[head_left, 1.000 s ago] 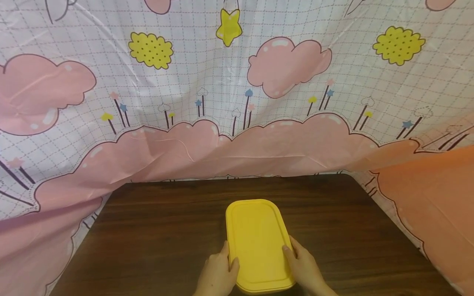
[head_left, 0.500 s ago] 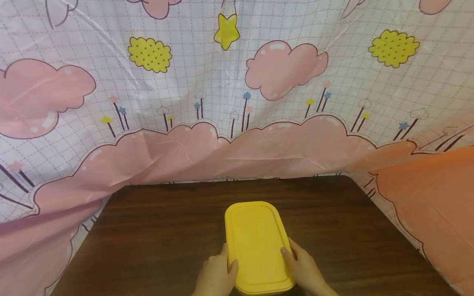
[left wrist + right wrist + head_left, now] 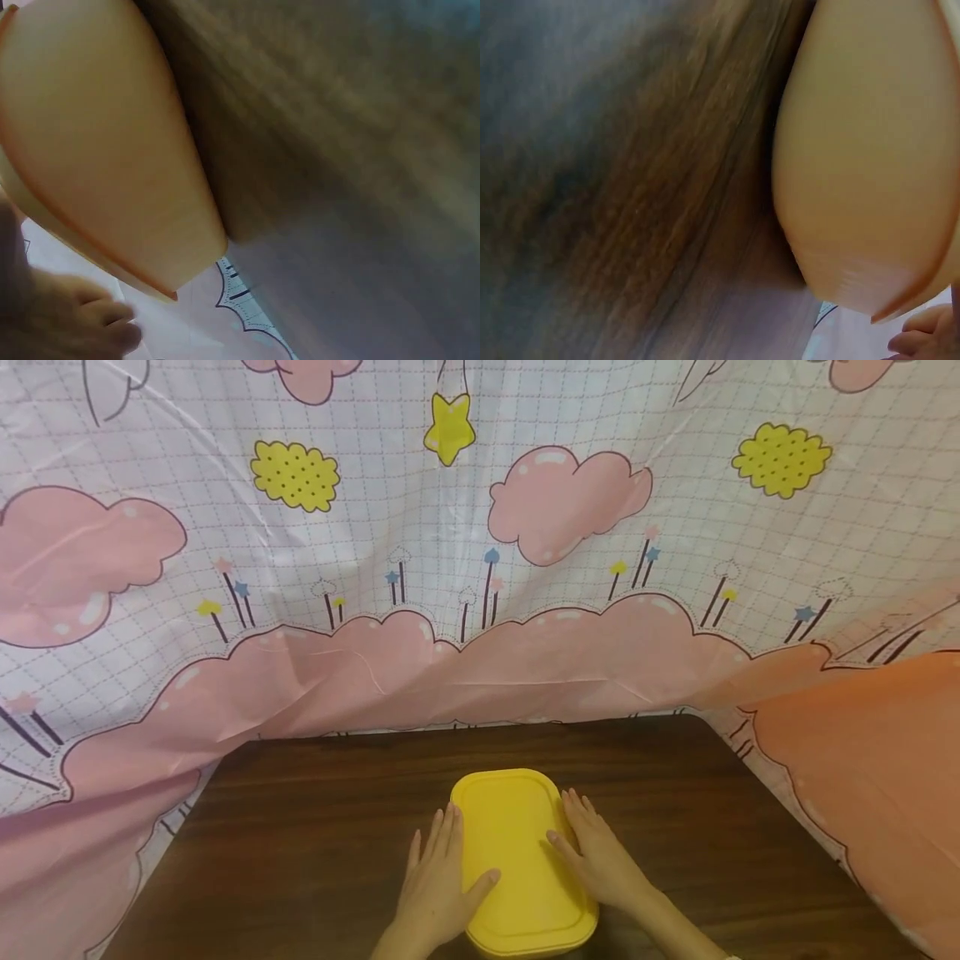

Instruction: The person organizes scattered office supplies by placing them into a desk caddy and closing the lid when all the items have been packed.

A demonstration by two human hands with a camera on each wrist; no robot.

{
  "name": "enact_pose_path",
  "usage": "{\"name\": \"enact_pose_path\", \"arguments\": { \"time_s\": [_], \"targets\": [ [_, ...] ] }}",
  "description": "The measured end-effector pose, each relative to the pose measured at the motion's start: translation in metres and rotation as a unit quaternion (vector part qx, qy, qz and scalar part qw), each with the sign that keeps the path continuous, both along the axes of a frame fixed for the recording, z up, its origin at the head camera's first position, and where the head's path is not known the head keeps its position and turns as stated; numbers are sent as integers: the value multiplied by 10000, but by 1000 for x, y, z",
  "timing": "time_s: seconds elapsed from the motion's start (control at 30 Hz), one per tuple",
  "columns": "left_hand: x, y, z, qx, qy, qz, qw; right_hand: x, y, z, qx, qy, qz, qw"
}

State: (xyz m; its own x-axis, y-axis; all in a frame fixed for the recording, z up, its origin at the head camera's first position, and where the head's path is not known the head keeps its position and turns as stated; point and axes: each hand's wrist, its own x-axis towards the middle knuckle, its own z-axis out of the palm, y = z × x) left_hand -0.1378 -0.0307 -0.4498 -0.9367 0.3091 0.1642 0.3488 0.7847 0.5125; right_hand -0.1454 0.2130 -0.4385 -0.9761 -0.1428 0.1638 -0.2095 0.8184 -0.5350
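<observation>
A yellow lidded box, shaped like a rounded rectangle, sits lengthwise on the dark wooden table with its lid on. My left hand is at its left edge, fingers straight and pointing forward, thumb out over the lid. Along the right edge lies my right hand, also with straight fingers and its thumb over the lid. Whether either thumb touches the lid I cannot tell. Both wrist views show the box's smooth side wall and the lid's rim, with fingers at a lower corner. The box's contents are hidden.
The brown wood-grain table extends around the box to both sides and behind it. A cloth printed with pink clouds and stars hangs behind the table's far edge and along its sides.
Both hands have let go of the box's sides and moved forward along them, their fingers straightening. The box stays about where it was; the head view has shifted slightly.
</observation>
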Motion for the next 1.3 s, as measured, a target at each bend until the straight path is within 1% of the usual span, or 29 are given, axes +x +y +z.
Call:
{"name": "enact_pose_path", "arguments": {
  "time_s": [0.1, 0.2, 0.33, 0.47, 0.53, 0.63, 0.7, 0.77, 0.83, 0.93, 1.0, 1.13, 1.23, 1.3],
  "targets": [
    [2, 0, -1, -100, -360, -131, 9992, 0, -2, -4, 288, -56, 20, 9996],
    [8, 0, 2, -145, -488, -212, 9985, 3, -4, -9, 478, -79, -81, 9988],
    [14, -2, 8, -229, -405, -199, 9987, 7, -8, -12, 689, 160, -152, 9974],
    [15, -2, 11, -248, -364, -128, 9989, 7, -10, -12, 832, 435, -146, 9955],
    [15, -2, 9, -155, -347, -43, 9993, 7, -10, -10, 846, 557, -143, 9948],
    [14, -1, 3, -74, -168, 133, 9997, 9, -10, -10, 849, 850, -184, 9926],
    [15, -1, 0, -73, -63, 217, 9997, 13, -11, -10, 854, 1014, -197, 9910],
    [18, -2, -1, -137, -27, 164, 9998, 20, -12, -11, 863, 1123, -193, 9897],
    [23, -3, -1, -208, -121, 0, 9997, 28, -13, -11, 828, 1074, -188, 9906],
    [29, -4, 1, -238, -343, -296, 9987, 39, -14, -11, 746, 866, -179, 9933],
    [33, -5, 1, -232, -419, -401, 9980, 44, -15, -11, 703, 705, -211, 9948],
    [38, -5, 1, -190, -474, -436, 9977, 52, -18, -14, 697, 541, -173, 9960],
    [39, -6, 1, -215, -521, -447, 9974, 52, -19, -19, 675, 603, -103, 9958],
    [37, -7, 1, -230, -540, -471, 9972, 49, -19, -21, 688, 720, -54, 9950]
  ]
}}
